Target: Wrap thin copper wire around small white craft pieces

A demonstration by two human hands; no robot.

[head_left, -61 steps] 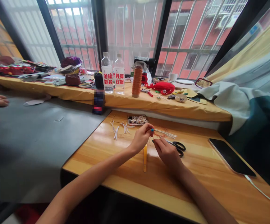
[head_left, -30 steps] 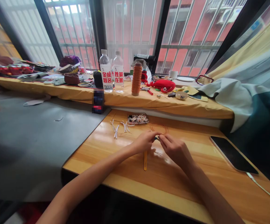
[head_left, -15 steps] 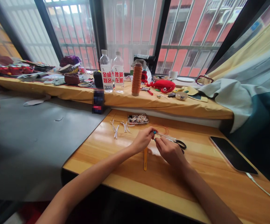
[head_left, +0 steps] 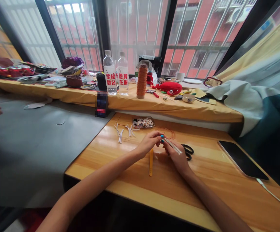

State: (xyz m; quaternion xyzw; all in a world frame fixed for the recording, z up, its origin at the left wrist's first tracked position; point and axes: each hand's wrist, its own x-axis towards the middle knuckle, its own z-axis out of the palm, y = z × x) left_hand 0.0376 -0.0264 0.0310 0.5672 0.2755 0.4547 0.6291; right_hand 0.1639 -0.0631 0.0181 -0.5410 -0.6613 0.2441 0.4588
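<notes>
Indoors, pale strips (head_left: 173, 146) are held over a wooden table (head_left: 214, 167) near windows (head_left: 135, 25).

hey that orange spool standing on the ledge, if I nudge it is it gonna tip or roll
The spool would likely tip if pushed near its top, being tall and narrow. Once down, it may roll, as it looks round, though the wrinkled yellow cloth under it could slow it.
</notes>
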